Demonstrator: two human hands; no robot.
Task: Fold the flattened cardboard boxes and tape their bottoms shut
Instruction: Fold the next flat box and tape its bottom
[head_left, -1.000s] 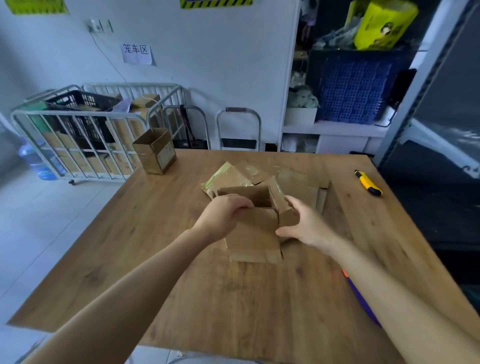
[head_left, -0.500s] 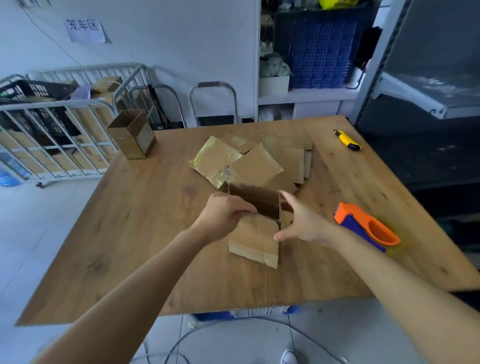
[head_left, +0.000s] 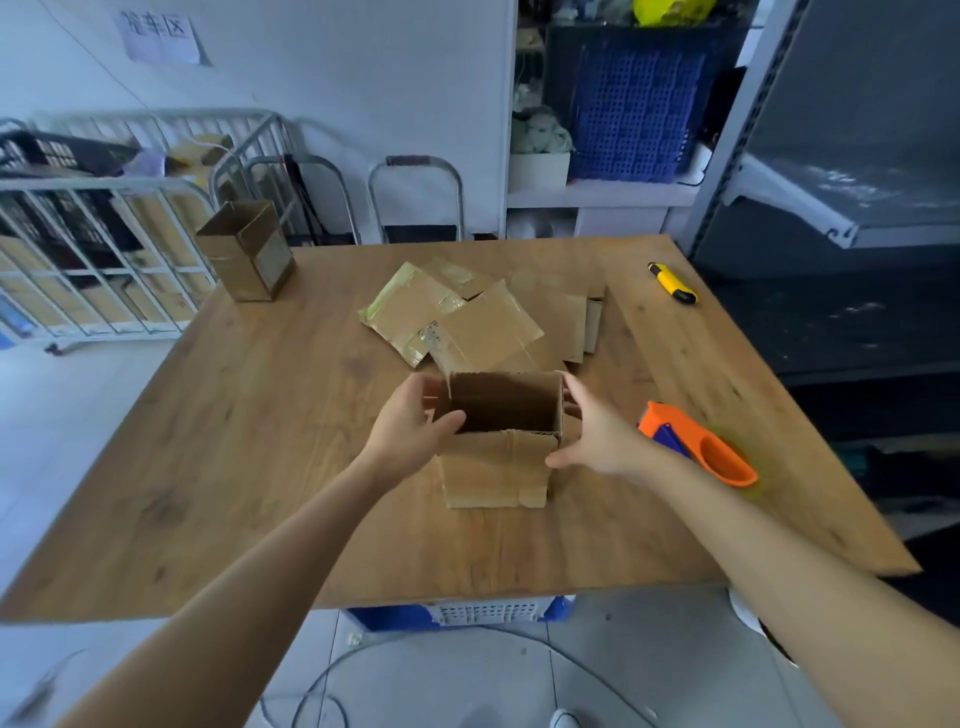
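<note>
A small brown cardboard box (head_left: 496, 457) stands squared open in the middle of the wooden table (head_left: 249, 431), its open end facing up and a flap hanging toward me. My left hand (head_left: 415, 423) grips its left wall, thumb inside the opening. On the opposite wall my right hand (head_left: 597, 431) presses flat, fingers spread. A pile of flattened cardboard boxes (head_left: 467, 322) lies just behind it. An orange and blue tape dispenser (head_left: 696, 447) rests to the right of my right hand.
One folded box (head_left: 247, 252) stands upright at the table's far left corner. A yellow utility knife (head_left: 672, 283) lies at the far right. Metal cage carts (head_left: 104, 234) stand left of the table, shelving with a blue crate (head_left: 634, 104) behind it.
The box has been turned and squared up, its opening now wide and facing up. My right hand went from its corner to flat against its right wall. The view tilted down.
</note>
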